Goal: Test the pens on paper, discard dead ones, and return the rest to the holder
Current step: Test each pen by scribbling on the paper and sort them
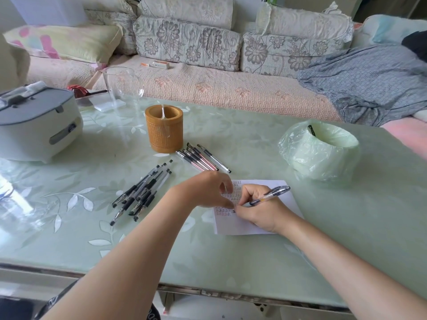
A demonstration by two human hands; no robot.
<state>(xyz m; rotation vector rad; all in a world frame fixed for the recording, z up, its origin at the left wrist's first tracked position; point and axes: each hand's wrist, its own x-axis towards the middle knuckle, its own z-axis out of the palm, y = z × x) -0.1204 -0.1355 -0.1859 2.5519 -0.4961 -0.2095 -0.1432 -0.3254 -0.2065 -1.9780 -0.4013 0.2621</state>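
1. Head view is directed down at a pale green table (231,245) with a leaf pattern, where both bare forearms reach in from the lower edge.
2. A clear-barrelled pen (269,197) is gripped by the right hand (258,211) in a writing hold, its tip set on the sheet of paper (245,225) and its cap end angled up to the right.
3. The paper is pinned by the left hand (208,189), whose fingertips (227,204) are pressed on the sheet's upper left part; nothing is grasped in that hand.
4. Rows of small pen marks are seen on the paper between the two hands.
5. A loose heap of black-gripped pens (142,191) is spread on the table to the left of the left forearm, well apart from the paper.
6. A second, smaller group of pens (203,158), some with pinkish barrels, is laid just beyond the left hand, near the base of the holder.
7. The brown cylindrical holder (164,129) is stood upright behind both groups; one thin pale stick-like item is seen inside it, too unclear to identify.
8. A small bin lined with a green plastic bag (320,151) is placed to the right of the paper, and one dark pen (312,130) is seen leaning inside its rim.
9. A white and grey rice cooker (37,121) and an empty wine glass (123,87) are stood at the far left, with a sofa (208,84) behind the table.
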